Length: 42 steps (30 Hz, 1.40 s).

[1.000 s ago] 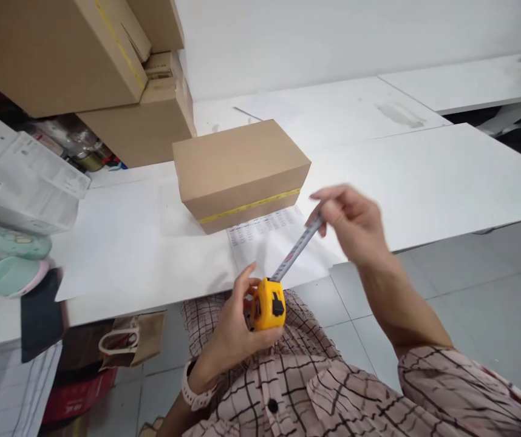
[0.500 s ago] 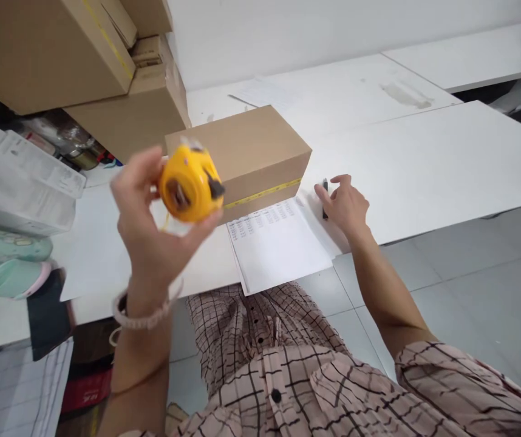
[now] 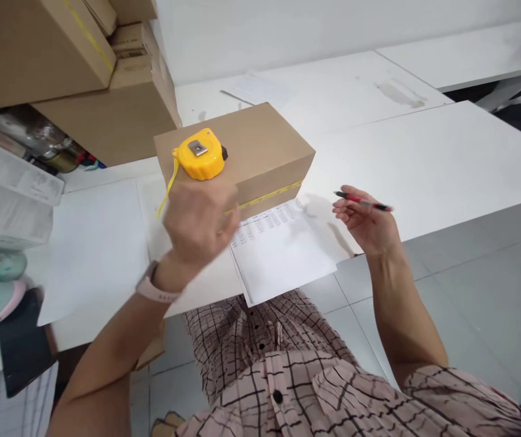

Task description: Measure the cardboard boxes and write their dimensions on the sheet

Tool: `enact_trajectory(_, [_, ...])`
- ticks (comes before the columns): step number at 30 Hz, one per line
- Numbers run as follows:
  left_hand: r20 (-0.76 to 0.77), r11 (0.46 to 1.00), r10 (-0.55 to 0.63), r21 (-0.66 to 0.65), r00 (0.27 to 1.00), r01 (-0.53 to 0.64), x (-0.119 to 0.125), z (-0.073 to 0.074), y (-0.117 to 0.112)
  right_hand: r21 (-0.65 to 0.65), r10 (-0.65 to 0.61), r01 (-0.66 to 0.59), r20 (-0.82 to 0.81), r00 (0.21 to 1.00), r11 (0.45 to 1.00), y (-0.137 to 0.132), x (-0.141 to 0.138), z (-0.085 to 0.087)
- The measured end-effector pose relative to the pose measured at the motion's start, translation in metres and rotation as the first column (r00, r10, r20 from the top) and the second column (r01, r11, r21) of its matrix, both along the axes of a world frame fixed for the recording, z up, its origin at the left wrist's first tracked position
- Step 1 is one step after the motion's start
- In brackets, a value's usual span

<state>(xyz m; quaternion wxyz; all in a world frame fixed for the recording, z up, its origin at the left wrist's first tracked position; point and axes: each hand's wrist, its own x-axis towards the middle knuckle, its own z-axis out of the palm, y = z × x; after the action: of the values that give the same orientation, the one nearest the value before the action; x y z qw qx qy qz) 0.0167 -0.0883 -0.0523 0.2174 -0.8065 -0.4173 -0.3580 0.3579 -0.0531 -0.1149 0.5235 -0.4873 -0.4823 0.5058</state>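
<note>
Yellow tape measure [image 3: 199, 155] rests on box [image 3: 265, 145]; left hand [image 3: 199, 221] at its 6 o'clock, fingers blurred, cannot tell; right hand [image 3: 367, 221] grips pen [image 3: 363, 201].

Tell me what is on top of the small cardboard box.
A yellow tape measure lies flat on the box near its left end, its cord hanging over the edge. The blurred left hand covers part of the front face.

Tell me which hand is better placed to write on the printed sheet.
Right, probably. The right hand holds the pen at the sheet's right edge; the left hand looks empty, near the tape measure lying on the box.
</note>
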Motion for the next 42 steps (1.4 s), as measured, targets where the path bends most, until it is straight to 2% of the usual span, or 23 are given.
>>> enact_trajectory(2, [-0.114,0.988,-0.152,-0.050,0.982,0.147,0.014,-0.028,-0.023,0.018,0.049,-0.048,-0.094,0.994,0.999,-0.018,-0.007,0.006])
enact_trajectory(3, [-0.190,0.976,-0.195,-0.139,0.962,0.170,0.022,-0.041,-0.033,0.031,0.073,-0.071,-0.100,0.992,0.997,-0.025,-0.014,0.008])
enact_trajectory(5, [-0.311,0.945,-0.213,-0.306,0.926,0.115,0.036,-0.062,-0.048,0.050,0.123,-0.119,-0.069,0.990,0.992,-0.034,-0.035,0.008])
enact_trajectory(8, [-0.420,0.884,-0.188,-0.467,0.888,-0.034,0.051,-0.076,-0.058,0.025,0.188,-0.189,0.045,0.981,0.982,-0.036,-0.073,0.006])
enact_trajectory(11, [-0.426,0.822,-0.185,-0.561,0.886,-0.098,0.058,-0.076,-0.057,-0.033,0.346,-0.345,0.085,0.934,0.938,-0.028,-0.105,0.003])
enact_trajectory(14, [-0.402,0.822,-0.184,-0.564,0.897,-0.083,0.059,-0.076,-0.056,-0.069,0.425,-0.421,0.058,0.903,0.904,-0.019,-0.124,-0.005])
enact_trajectory(17, [-0.417,0.844,-0.169,-0.529,0.893,-0.087,0.059,-0.080,-0.057,-0.087,0.366,-0.358,0.100,0.925,0.930,-0.014,-0.131,-0.016])
enact_trajectory(20, [-0.421,0.844,-0.150,-0.526,0.895,-0.106,0.059,-0.083,-0.061,-0.061,0.320,-0.315,0.110,0.941,0.947,-0.013,-0.132,-0.022])
enact_trajectory(24, [-0.387,0.846,-0.133,-0.524,0.912,-0.099,0.060,-0.084,-0.062,-0.030,0.324,-0.323,0.143,0.935,0.946,-0.012,-0.131,-0.023])
enact_trajectory(31, [-0.363,0.838,-0.141,-0.540,0.921,-0.084,0.061,-0.080,-0.057,0.082,0.241,-0.290,0.366,0.899,0.954,-0.013,-0.132,-0.026])
enact_trajectory(37, [-0.295,0.815,-0.144,-0.577,0.945,-0.056,0.059,-0.086,-0.057,0.087,0.236,-0.291,0.395,0.888,0.953,-0.014,-0.131,-0.030])
enact_trajectory(42, [-0.346,0.833,-0.146,-0.548,0.927,-0.074,0.060,-0.081,-0.055,0.090,0.243,-0.308,0.422,0.873,0.947,-0.013,-0.131,-0.031])
